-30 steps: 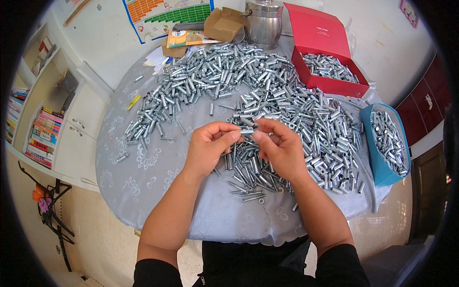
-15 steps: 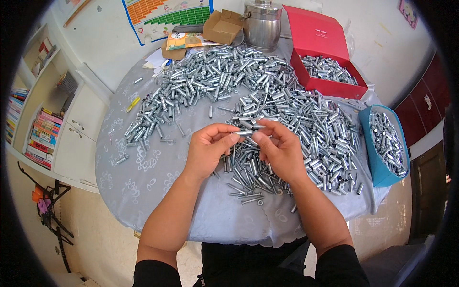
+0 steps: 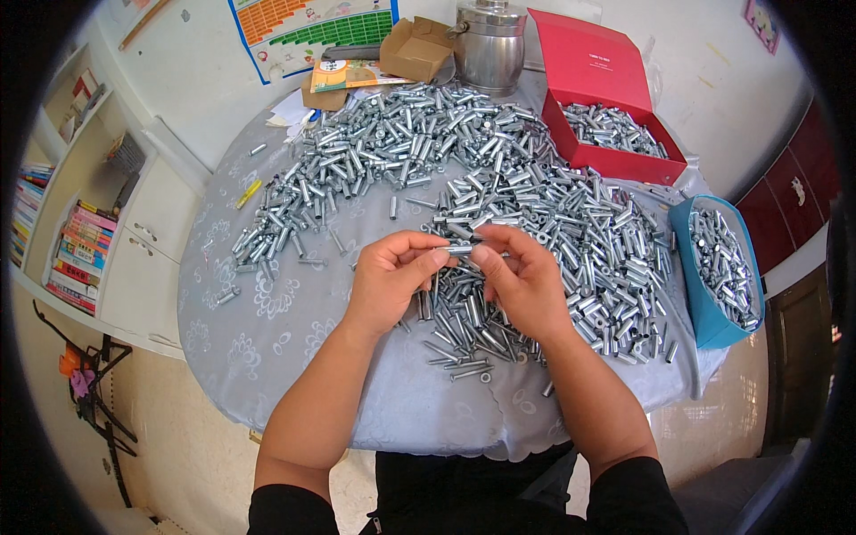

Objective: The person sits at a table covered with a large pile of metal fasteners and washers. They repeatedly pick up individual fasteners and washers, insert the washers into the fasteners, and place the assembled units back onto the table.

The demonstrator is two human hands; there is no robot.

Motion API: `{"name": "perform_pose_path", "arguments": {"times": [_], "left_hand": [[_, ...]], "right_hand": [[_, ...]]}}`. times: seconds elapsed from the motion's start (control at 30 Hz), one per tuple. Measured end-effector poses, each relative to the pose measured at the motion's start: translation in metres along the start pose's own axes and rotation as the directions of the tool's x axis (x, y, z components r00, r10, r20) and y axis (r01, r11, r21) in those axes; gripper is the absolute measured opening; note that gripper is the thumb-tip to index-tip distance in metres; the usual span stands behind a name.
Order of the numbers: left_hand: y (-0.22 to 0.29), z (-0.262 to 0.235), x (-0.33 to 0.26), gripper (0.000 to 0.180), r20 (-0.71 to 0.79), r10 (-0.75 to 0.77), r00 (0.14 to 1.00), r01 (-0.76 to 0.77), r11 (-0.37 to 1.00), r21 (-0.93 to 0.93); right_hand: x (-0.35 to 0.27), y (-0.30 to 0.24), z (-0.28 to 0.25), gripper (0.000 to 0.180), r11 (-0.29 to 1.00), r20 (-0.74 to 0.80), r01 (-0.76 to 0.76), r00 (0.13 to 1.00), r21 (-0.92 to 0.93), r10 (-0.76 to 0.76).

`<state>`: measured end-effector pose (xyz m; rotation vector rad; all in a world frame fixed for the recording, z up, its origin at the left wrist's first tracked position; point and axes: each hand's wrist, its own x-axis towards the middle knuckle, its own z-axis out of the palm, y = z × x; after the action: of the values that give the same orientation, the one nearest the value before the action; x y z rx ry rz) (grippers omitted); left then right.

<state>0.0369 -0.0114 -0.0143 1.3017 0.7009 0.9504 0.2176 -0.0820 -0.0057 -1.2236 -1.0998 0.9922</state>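
Observation:
Between the fingertips of both hands I hold a short silvery expansion bolt point(image 3: 459, 251), lying roughly level above the table. My left hand point(image 3: 390, 278) pinches its left end between thumb and forefinger. At its right end, the thumb and fingers of my right hand point(image 3: 524, 278) are closed on it. Fingers cover both ends, so I cannot make out how its parts sit together. Below and beyond my hands spreads a big heap of loose bolts, sleeves and nuts point(image 3: 615, 267); another heap point(image 3: 374, 134) lies at the far side.
A red lidded box point(image 3: 615, 169) of metal parts stands at the back right, a blue fabric bin point(image 3: 718, 334) of them at the right edge. A metal canister point(image 3: 490, 53), a cardboard box point(image 3: 416, 49) and a yellow tool point(image 3: 249, 193) rest on the grey tablecloth point(image 3: 259, 357).
Both hands stay in almost the same place. Only the right fingers shift very slightly around the expansion bolt.

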Motion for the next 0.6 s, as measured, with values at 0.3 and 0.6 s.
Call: {"name": "perform_pose_path", "arguments": {"times": [0.3, 0.6], "left_hand": [[0.002, 0.000, 0.000, 0.015, -0.010, 0.015, 1.000, -0.015, 1.000, 0.013], [-0.002, 0.000, 0.002, 0.016, -0.007, 0.017, 1.000, -0.018, 1.000, -0.003]], "right_hand": [[0.002, 0.003, -0.004, 0.021, 0.997, 0.014, -0.031, 0.999, -0.064, 0.032], [-0.001, -0.007, -0.001, 0.014, 0.997, -0.010, -0.063, 0.998, -0.047, 0.062]]}}
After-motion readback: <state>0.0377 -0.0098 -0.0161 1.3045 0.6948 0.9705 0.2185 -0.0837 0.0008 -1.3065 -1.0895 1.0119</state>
